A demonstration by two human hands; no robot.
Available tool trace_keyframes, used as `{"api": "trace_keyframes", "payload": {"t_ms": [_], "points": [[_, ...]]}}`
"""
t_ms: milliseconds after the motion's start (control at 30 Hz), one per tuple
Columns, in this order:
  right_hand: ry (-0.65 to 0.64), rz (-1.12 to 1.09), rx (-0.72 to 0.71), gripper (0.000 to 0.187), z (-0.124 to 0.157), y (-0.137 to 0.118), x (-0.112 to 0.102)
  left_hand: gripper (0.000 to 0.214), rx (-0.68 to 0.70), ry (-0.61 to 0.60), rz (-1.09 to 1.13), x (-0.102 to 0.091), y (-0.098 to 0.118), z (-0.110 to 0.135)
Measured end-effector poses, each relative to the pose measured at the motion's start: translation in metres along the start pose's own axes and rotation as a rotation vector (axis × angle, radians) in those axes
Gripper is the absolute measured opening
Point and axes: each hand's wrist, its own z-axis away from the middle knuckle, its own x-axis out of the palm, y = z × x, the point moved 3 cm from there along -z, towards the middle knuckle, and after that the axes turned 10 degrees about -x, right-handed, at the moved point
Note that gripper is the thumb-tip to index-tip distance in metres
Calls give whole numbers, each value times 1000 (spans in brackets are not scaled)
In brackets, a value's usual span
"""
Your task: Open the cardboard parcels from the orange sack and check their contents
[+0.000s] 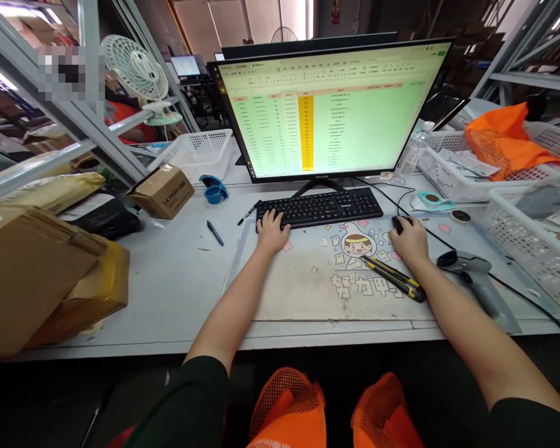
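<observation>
My left hand rests on the left end of a black keyboard, its fingers spread over the keys. On the right, my right hand is wrapped over a black computer mouse, mostly hidden under the palm. Beneath both forearms lies a printed desk mat with a cartoon figure. A black and yellow utility knife lies on the mat beside my right wrist. Behind the keyboard a monitor shows a spreadsheet with one orange-yellow column.
Cardboard boxes and parcels are at the left, near a pen and a blue container. A barcode scanner lies by my right forearm. White baskets line the right side. A fan and a person are beyond the metal frame.
</observation>
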Motion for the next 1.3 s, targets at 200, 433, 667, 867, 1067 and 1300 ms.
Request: {"api": "trace_keyframes", "payload": {"t_ms": [200,433,667,867,1067,1300], "points": [[-1,10,-8,60,-1,-1,-2,63,16,3,10,3,-2,-2],[49,9,32,66,1,1,-4,62,32,36,-20,4,-1,0],[38,-2,2,63,-2,4,4,61,39,53,-56,-1,4,7],[36,-10,-22,63,-4,10,11,62,40,42,-57,1,3,6],[48,-24,-34,63,-5,9,9,62,35,35,-55,2,2,5],[63,-5,-26,60,-4,8,8,63,37,38,-58,1,2,5]]}}
